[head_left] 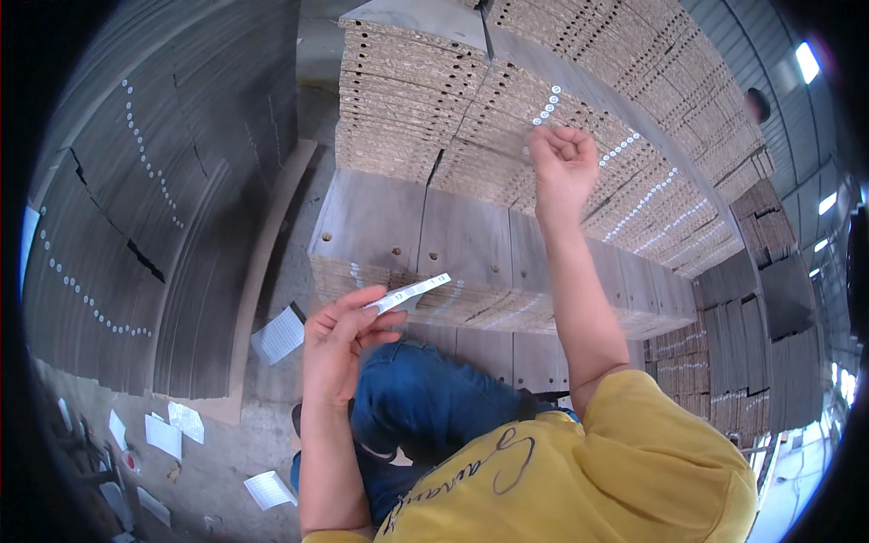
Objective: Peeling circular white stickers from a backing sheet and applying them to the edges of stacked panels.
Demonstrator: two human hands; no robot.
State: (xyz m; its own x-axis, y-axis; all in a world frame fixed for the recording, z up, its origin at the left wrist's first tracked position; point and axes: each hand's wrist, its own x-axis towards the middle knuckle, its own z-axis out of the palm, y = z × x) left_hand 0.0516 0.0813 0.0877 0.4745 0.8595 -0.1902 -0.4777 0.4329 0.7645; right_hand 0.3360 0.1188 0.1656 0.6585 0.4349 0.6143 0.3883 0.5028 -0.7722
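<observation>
My left hand (339, 337) pinches a narrow white strip of round stickers (414, 292) between thumb and fingers, held near the low stack of grey boards (471, 244). My right hand (561, 163) is raised with its fingertips closed against the drilled edges of the tall chipboard stack (416, 100), beside a row of small white round stickers (547, 107) stuck on those edges. Whether a sticker sits under the fingertips is hidden. My knee in blue jeans (425, 398) and my yellow shirt (588, 480) fill the lower middle.
A tall stack of dark grey panels (154, 226) with rows of white dots stands at the left. Paper sheets (281, 335) lie scattered on the concrete floor (217, 452). More board stacks (751, 308) stand at the right under a shed roof with lights.
</observation>
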